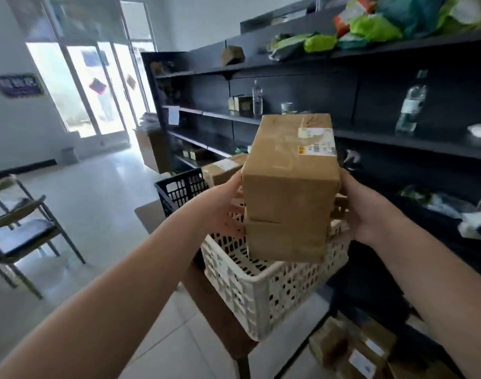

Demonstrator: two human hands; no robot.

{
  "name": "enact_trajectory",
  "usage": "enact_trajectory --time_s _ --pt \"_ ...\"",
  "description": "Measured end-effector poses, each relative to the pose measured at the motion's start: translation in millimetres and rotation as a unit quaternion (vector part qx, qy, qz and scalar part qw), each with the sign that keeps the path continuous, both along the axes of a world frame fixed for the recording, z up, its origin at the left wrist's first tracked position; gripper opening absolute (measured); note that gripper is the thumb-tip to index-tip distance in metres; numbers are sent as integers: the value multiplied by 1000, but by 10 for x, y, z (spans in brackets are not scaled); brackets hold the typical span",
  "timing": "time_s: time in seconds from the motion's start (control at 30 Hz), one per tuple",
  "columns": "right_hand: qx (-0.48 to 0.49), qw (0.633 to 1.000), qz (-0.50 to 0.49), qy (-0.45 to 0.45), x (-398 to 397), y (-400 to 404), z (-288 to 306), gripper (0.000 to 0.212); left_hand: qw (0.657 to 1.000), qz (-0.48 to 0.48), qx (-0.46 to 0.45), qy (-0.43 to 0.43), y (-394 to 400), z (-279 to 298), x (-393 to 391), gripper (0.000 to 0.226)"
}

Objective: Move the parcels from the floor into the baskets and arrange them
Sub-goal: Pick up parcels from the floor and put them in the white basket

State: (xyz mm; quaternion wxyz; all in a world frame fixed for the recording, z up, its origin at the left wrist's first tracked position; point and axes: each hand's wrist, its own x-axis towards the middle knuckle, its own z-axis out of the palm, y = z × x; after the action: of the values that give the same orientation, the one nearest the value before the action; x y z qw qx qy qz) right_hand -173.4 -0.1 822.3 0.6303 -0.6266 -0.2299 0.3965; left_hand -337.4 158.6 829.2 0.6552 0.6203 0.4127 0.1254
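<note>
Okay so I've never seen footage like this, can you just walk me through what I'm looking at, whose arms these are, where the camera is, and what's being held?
There is no machine here. The single picture comes from a wide-angle camera worn on a person's head, looking forward and down, so the two bare arms reaching in from the bottom are that person's own.

The left hand and right hand press in from either side of a stack of two brown cardboard parcels: the top parcel, which carries a shipping label, and the lower parcel beneath it. The stack is held above a white plastic basket that sits on a brown table. Behind it is a black basket with another parcel in it.

On the right run dark shelves holding bottles and bagged packages. More boxes lie on the floor at bottom right.
</note>
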Motion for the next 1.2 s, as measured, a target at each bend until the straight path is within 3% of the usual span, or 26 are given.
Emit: enact_trajectory --time_s 0.2,0.37,0.47,0.73,0.97,1.2 --pt "-26 997 -65 42 -507 1142 -135 77 998 -45 -40 20 1278 -170 -311 60" --pt "-66 987 -132 59 -699 1843 -296 101 993 -87 -66 45 2049 -302 -325 80" --pt "-90 979 -166 80 -700 2169 -414 74 989 -98 -82 69 2389 -410 -176 78" --pt "-110 957 -231 136 -453 2764 -724 75 982 -133 -88 106 2973 -770 284 82" --pt "-106 948 -274 119 -590 2815 -780 49 954 -257 -55 146 3346 -819 366 83" --pt "-139 903 -381 141 -923 3138 -807 68 936 -317 -32 149 3619 -928 399 83"
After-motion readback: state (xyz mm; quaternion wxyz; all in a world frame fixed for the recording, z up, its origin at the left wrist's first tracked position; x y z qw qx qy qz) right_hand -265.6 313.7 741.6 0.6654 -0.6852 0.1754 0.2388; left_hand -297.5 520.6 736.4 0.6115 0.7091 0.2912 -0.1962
